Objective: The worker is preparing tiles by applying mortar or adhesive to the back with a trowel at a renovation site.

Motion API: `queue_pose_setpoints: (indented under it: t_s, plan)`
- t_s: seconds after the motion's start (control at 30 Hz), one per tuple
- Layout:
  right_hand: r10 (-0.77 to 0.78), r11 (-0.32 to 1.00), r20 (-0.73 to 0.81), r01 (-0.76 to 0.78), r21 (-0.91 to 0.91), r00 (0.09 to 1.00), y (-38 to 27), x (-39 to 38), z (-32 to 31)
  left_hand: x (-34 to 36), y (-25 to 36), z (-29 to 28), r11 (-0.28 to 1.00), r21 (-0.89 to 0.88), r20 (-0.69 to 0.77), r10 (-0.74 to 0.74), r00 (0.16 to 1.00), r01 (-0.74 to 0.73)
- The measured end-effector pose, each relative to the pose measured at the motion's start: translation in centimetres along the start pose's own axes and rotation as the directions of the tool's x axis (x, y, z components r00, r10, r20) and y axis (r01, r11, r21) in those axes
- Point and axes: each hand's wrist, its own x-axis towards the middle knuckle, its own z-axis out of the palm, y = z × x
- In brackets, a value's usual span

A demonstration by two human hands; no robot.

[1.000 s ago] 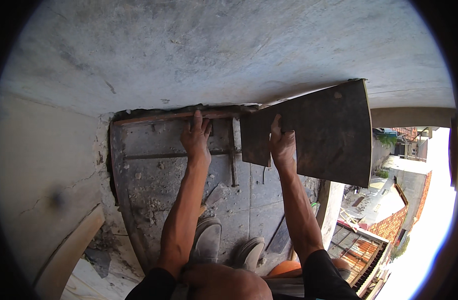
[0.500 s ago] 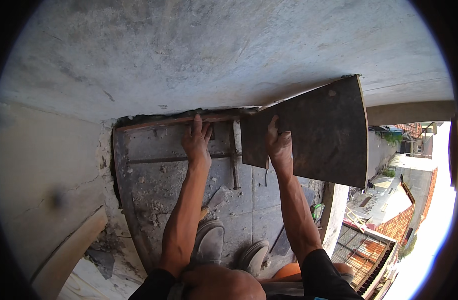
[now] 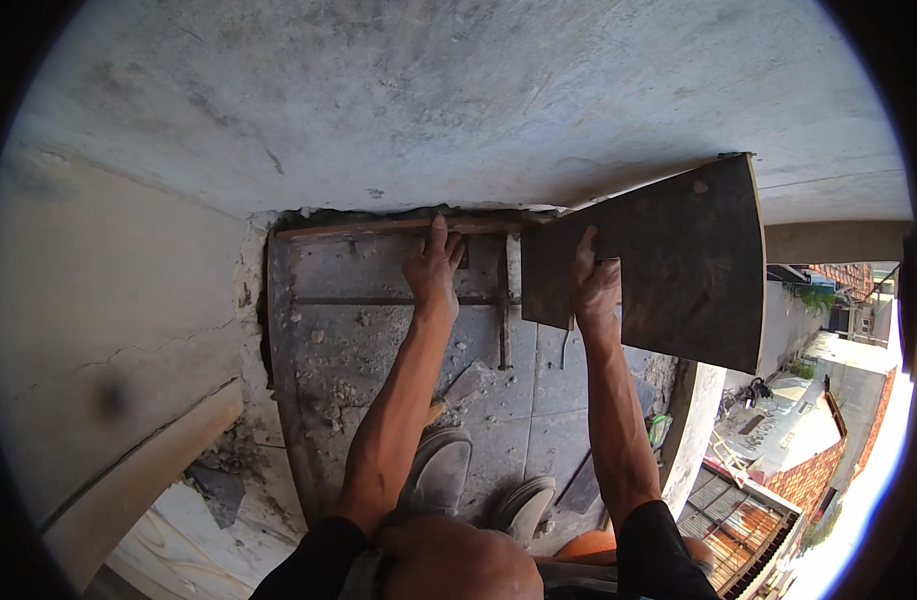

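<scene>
A dark, flat board [image 3: 694, 265] with a notch in its lower edge leans close to the wall on the right. At the notch my right hand [image 3: 596, 288] grips it, thumb on the face and the other fingers mostly hidden. To the left, my left hand [image 3: 434, 268] reaches to the rusty metal frame [image 3: 364, 231] along the wall's foot. Its fingers are stretched out and apart, one fingertip at the upper bar. The board's left end overlaps the frame's right part near a short upright bar [image 3: 505, 315].
Grey floor tiles [image 3: 379, 345] carry rubble and a trowel-like tool [image 3: 464, 385] beside my shoes [image 3: 441, 470]. A pale ledge [image 3: 687, 430] borders the right side, with rusty roofing [image 3: 729, 515] far below. On the left stands a plastered wall [image 3: 129, 270] with a curved pale piece [image 3: 149, 480].
The whole scene has shifted slightly right in view. Both hands keep their places on the frame and the board, with little visible movement between them.
</scene>
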Motion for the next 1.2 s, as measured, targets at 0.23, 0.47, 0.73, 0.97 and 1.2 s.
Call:
queue_pose_setpoints:
  t_s: [0.23, 0.47, 0.73, 0.97, 1.2]
  plan:
    - [-0.068, 0.985, -0.068, 0.056, -0.163, 0.995, 0.3, 0.3, 0.3, 0.6, 0.1, -1.0, 0.998, 0.06, -0.012, -0.004, 1.0, 0.005]
    - [-0.296, 0.926, -0.086, 0.264, -0.27, 0.951, -0.8, 0.1, -0.7, 0.1, 0.6, -2.3, 0.996, 0.093, 0.026, -0.013, 1.0, 0.011]
    - [-0.024, 0.982, -0.294, -0.032, -0.184, 0.955, -7.8, -4.1, -6.9, -2.4, 3.6, -5.6, 0.977, 0.2, -0.031, 0.086, 0.996, -0.078]
    - [0.317, 0.887, -0.299, -0.393, -0.241, 0.9, -8.4, -7.0, -14.2, -0.9, 5.1, -10.1, 0.892, 0.324, -0.082, 0.359, 0.93, -0.316]
    - [0.349, 0.817, -0.249, -0.424, -0.391, 0.903, -6.1, -8.2, -21.0, 1.0, 5.5, -10.9, 0.879, 0.373, -0.077, 0.347, 0.935, -0.296]
